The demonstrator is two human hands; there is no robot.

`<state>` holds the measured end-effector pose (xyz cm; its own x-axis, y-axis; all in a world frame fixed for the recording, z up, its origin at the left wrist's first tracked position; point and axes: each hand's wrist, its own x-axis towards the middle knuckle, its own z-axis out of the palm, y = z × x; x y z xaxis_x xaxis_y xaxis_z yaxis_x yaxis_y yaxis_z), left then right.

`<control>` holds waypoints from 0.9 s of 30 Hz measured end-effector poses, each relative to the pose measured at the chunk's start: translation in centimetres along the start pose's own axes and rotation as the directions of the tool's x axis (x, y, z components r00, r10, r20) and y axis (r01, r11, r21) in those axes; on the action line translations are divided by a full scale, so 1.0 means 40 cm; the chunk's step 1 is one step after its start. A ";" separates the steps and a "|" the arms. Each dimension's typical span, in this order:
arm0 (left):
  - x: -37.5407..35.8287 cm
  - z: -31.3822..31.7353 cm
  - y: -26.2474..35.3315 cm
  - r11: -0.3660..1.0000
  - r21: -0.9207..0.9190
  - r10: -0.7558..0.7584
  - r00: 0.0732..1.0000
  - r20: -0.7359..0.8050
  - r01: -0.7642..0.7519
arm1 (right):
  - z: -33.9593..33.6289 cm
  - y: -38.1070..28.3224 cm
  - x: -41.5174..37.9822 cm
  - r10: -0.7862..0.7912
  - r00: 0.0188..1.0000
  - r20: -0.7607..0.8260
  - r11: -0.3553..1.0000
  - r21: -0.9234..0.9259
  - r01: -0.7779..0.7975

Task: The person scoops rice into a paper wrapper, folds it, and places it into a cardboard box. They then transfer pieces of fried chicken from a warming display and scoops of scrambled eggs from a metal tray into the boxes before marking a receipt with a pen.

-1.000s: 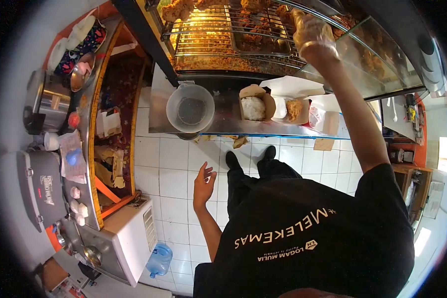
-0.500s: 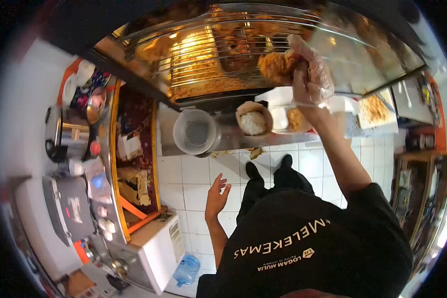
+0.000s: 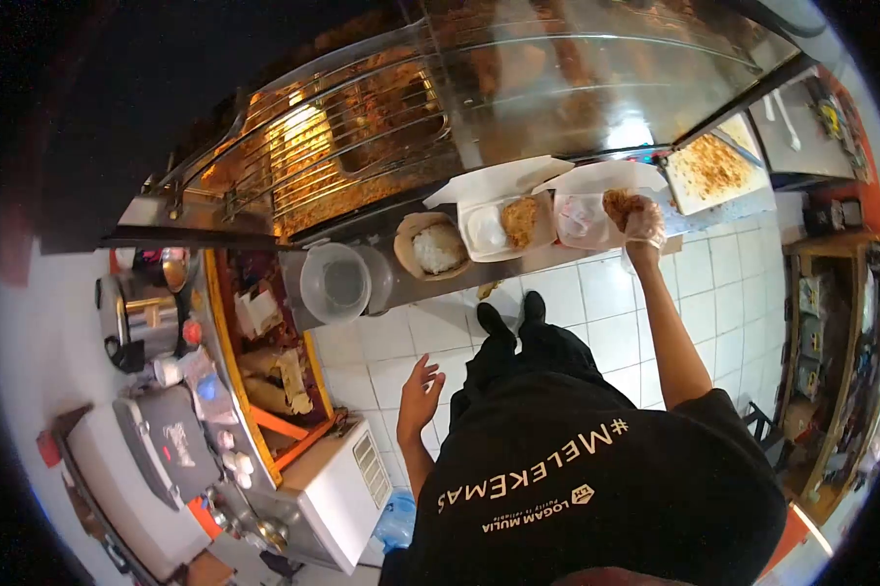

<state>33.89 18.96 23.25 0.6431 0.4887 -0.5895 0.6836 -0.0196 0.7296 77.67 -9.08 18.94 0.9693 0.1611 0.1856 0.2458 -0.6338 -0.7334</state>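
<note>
My right hand (image 3: 645,225), in a clear plastic glove, grips a piece of fried chicken (image 3: 617,205) at the right end of an open white box (image 3: 606,178). A wrapped white and red item (image 3: 581,216) lies in that box. Beside it, another open box (image 3: 479,186) holds a white mound (image 3: 485,229) and a piece of fried chicken (image 3: 520,221). A paper bowl of rice (image 3: 438,247) stands further left. My left hand (image 3: 419,396) hangs over the floor, fingers apart, with nothing in it.
A glass-fronted warmer with wire racks (image 3: 362,137) rises behind the counter. Clear plastic tubs (image 3: 335,281) stand at the counter's left end. A white board with crumbs (image 3: 715,174) lies at the right. A wooden-edged shelf (image 3: 254,376) is at left, a water bottle (image 3: 397,520) below.
My right hand has come down from the warmer's racks to the right-hand box, still gripping the chicken. The view has shifted to the right. My left hand stays low and open.
</note>
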 end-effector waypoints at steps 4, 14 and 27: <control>0.026 0.027 0.041 0.985 0.138 0.094 0.994 0.057 -0.101 | 0.037 -0.106 0.004 -0.101 0.914 0.392 0.914 -0.326 0.241; 0.102 0.007 -0.018 0.996 -0.029 0.086 0.988 0.131 -0.083 | -0.042 -0.791 -0.056 -0.702 0.662 0.263 0.681 -0.024 0.732; -0.055 -0.354 -0.378 0.998 -0.008 -0.061 0.996 -0.061 0.061 | 0.364 -1.481 0.202 -0.791 0.571 0.220 0.387 -0.545 0.744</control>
<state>17.26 30.52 18.43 0.5777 0.5411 -0.6111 0.7190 0.0170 0.6948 70.92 40.80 54.37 0.3595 0.7595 0.5421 0.8168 -0.5371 0.2108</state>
